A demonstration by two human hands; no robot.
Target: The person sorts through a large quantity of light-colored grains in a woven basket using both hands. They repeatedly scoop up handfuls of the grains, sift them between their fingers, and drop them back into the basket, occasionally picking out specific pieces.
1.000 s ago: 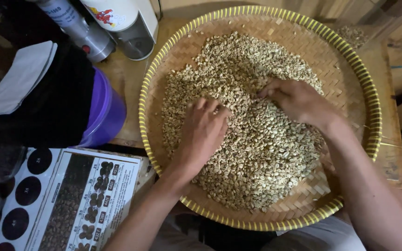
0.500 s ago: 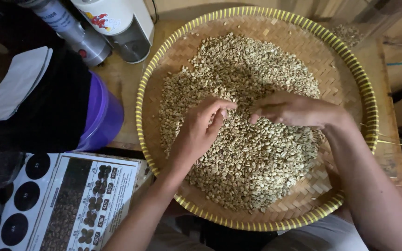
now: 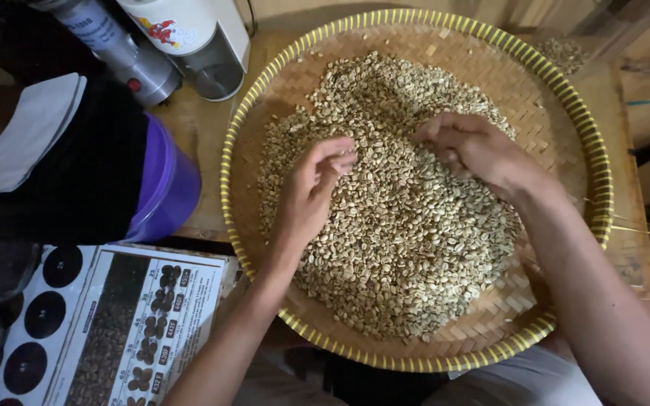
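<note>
Both hands, left hand (image 3: 311, 188) and right hand (image 3: 475, 146), have lifted, pinching beans (image 3: 400, 248).

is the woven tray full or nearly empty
Well filled: a wide heap of pale green beans covers most of the woven tray, leaving bare weave only near the rim.

At seven o'clock, flat printed chart (image 3: 107, 331), white with black circles and brown bean photos; at eleven o'clock, white canister label (image 3: 171, 26) with red figure.

Beans (image 3: 408, 248) under both hands hidden; grinder (image 3: 189, 37) and chart (image 3: 107, 331) cut by edges.
</note>
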